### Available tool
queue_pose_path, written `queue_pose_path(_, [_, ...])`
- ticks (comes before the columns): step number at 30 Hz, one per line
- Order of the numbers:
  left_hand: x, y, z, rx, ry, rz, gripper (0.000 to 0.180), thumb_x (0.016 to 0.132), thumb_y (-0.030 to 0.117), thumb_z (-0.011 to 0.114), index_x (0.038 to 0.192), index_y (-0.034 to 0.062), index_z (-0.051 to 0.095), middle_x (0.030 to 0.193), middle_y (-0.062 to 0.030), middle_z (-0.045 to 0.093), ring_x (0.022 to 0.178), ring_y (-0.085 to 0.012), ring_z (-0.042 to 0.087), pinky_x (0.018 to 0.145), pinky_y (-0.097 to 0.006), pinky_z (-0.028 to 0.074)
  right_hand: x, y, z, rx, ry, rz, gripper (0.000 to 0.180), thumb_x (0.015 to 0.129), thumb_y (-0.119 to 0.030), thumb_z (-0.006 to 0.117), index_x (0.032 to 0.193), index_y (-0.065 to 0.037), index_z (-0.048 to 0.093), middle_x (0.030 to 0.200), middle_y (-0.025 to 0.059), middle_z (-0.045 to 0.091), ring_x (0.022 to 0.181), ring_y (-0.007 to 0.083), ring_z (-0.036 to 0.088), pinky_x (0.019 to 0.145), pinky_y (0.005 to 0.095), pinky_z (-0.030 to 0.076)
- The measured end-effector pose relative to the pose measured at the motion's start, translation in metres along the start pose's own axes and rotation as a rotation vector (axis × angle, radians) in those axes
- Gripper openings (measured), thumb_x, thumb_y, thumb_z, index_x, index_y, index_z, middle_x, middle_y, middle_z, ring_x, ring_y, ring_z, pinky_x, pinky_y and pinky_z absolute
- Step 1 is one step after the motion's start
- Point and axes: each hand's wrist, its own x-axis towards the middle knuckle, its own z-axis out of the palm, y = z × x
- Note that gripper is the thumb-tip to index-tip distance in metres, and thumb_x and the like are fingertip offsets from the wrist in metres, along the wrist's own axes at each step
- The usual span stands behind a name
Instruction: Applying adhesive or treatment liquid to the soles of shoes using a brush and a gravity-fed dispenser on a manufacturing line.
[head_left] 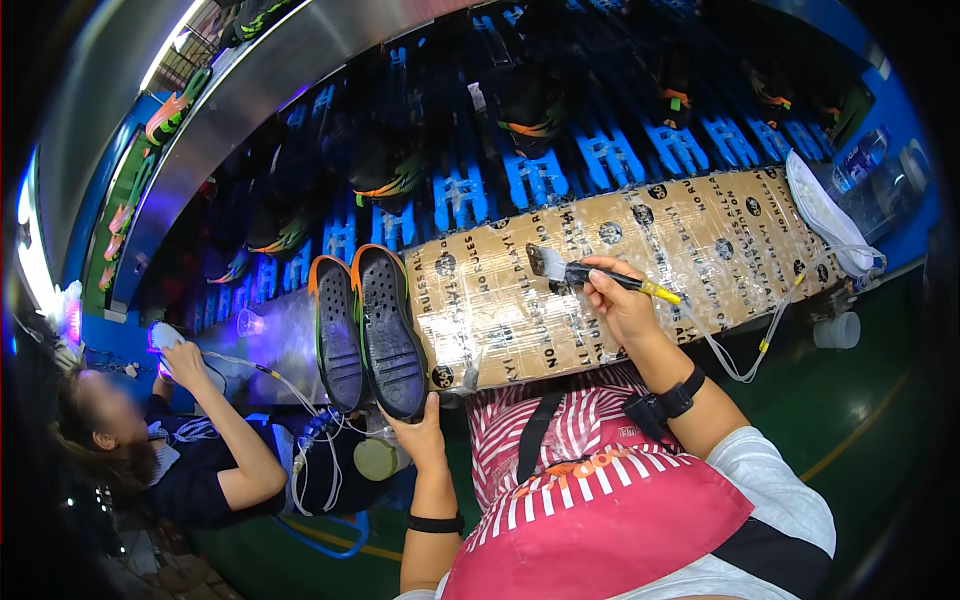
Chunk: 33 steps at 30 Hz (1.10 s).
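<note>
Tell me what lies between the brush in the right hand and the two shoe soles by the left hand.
Nothing visible does. The brush in the right hand hovers over the tape-wrapped cardboard pad; only bare pad surface separates it from the shoe soles the left hand touches.

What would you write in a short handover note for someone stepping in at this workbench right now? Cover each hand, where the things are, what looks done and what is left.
Left hand: resting at the near end of the right-hand one of two dark shoe soles, which lie tread up, side by side.
Right hand: holding a brush with a yellow handle, bristles raised above the taped cardboard pad, clear of the soles.
Done: cannot tell whether either sole has been brushed.
Left: the brush has not yet reached the soles.
A co-worker works on the left.
</note>
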Motion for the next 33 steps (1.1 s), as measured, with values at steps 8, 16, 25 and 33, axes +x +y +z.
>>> queue_pose_path(8, [0.000,0.031,0.018,-0.329,0.127,0.067,0.078,0.080,0.005,0.063,0.140,0.0083,0.014,0.117,-0.0160,0.046,0.097,-0.0212,0.053,0.076,-0.029,0.048,0.000,-0.001,0.002,-0.025,0.011,0.009,0.024,0.083,-0.009,0.060,0.106,-0.001,0.059,0.073,0.0041,0.060,0.057,0.0047,0.050,0.048,0.0156,0.037])
queue_pose_path(16, [0.020,0.069,0.022,-0.520,0.181,0.128,0.066,0.083,0.005,0.060,0.136,0.0111,0.021,0.107,-0.0106,0.053,0.084,-0.0187,0.058,0.064,-0.027,0.050,-0.001,-0.001,0.005,-0.034,0.012,-0.006,0.021,0.083,-0.008,0.060,0.103,-0.002,0.059,0.072,0.0046,0.060,0.056,0.0056,0.050,0.047,0.0158,0.037])
queue_pose_path(25, [0.050,0.088,-0.023,-0.541,0.253,0.286,0.051,0.080,0.009,0.057,0.127,0.0053,0.036,0.109,-0.0085,0.051,0.088,-0.0166,0.053,0.072,-0.028,0.046,0.000,-0.003,0.003,-0.079,0.011,0.008,0.025,0.082,-0.012,0.063,0.104,-0.002,0.059,0.072,0.0027,0.060,0.057,0.0042,0.052,0.047,0.0155,0.038])
queue_pose_path(33, [0.066,0.159,-0.112,-0.666,0.324,0.499,0.049,0.089,0.036,0.040,0.115,-0.0049,0.049,0.108,-0.0173,0.058,0.096,-0.0266,0.059,0.089,-0.037,0.046,-0.001,-0.006,0.006,-0.075,0.022,0.014,0.023,0.083,-0.010,0.061,0.104,-0.001,0.059,0.072,0.0044,0.061,0.056,0.0051,0.051,0.048,0.0158,0.038])
